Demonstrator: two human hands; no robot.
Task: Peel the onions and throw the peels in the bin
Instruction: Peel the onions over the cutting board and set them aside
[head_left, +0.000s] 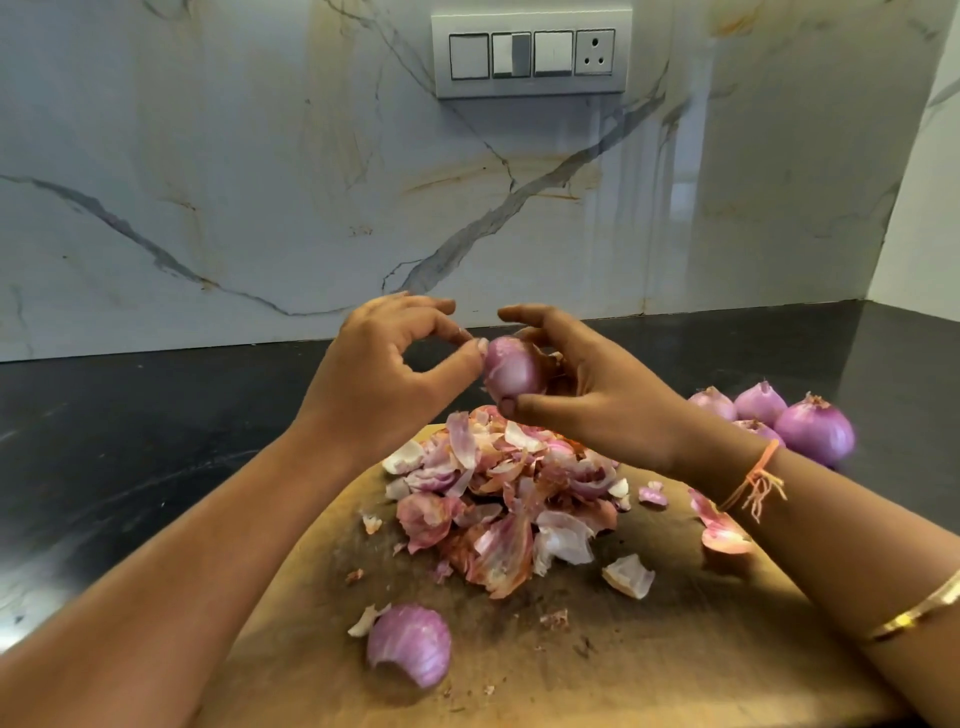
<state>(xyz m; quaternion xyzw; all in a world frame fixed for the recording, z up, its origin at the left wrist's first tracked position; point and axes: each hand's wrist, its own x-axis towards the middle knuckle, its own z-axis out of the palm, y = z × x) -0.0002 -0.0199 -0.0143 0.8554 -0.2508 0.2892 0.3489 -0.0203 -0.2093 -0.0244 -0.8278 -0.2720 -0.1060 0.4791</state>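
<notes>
Onion (514, 371) clasped in right hand (597, 405) grip above peel pile (509, 499); left hand (379, 379) pinches its skin.

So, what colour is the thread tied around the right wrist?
Orange. The thread has loose, frayed ends hanging down. The head view shows it best.

Five onions (815, 434), one cutting board (675, 649)

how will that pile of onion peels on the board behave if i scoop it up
Probably very light and floppy: the peels are thin, curled flakes. Likely to scatter, since loose scraps already lie apart on the board.
</notes>
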